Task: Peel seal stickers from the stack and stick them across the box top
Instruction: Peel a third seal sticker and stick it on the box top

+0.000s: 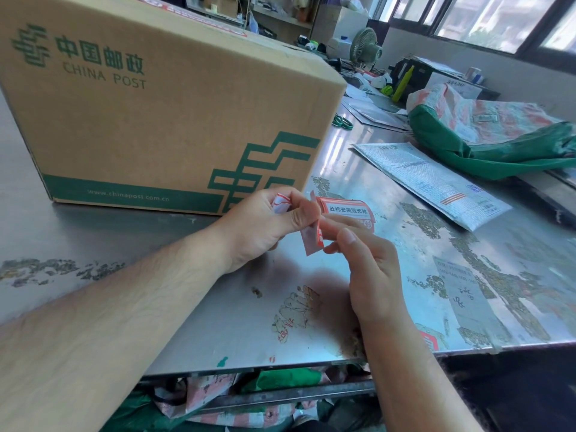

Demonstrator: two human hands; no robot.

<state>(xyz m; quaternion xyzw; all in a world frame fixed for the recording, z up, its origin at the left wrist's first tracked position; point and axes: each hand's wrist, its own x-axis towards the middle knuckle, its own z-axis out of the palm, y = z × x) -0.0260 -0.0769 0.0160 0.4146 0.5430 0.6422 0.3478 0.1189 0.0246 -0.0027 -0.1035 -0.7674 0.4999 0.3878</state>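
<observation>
Both forearms reach over the near edge of the scuffed metal table (218,322). Right hand (371,269) pinches the lower part of a red-and-white seal sticker (346,210) between thumb and fingers. Left hand (265,226) grips the sticker's pinkish backing strip (310,241) at the thumb, with crumpled backing scraps (280,202) balled in the palm. Sticker held just above the table, directly in front of the China Post cardboard box (162,113). Farther right: a grey padded mailer (433,182), then a green-and-red sack (492,135).
</observation>
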